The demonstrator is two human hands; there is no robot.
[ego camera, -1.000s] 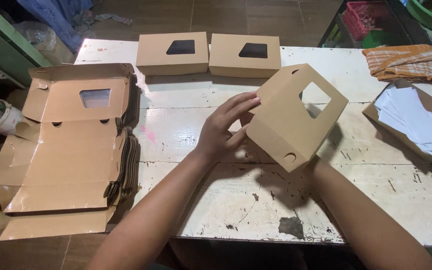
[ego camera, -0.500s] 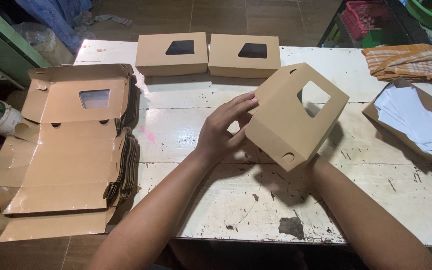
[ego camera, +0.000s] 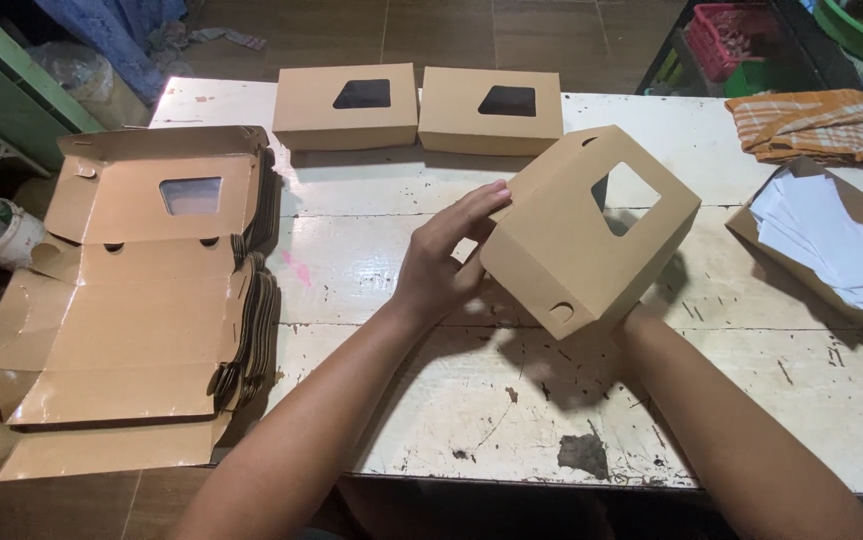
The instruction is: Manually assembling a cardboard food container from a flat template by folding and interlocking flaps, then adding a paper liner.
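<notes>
Brown windowed box [ego camera: 591,230] held tilted above the white counter [ego camera: 731,400], window side up so its flaps can be worked | left hand [ego camera: 446,265] grip: fingers spread wide on box's left edge, steadying it | right hand hidden behind box, grip cannot be told | flat blanks [ego camera: 141,300] stacked left within reach | two finished boxes [ego camera: 416,105] set at far edge, clear of the hands

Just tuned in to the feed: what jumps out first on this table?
Mid-table, the left hand steadies a tilted brown windowed box; the right hand is hidden behind it. A stack of flat box blanks overhangs the table's left edge, and two closed boxes sit side by side along the far edge.
</notes>
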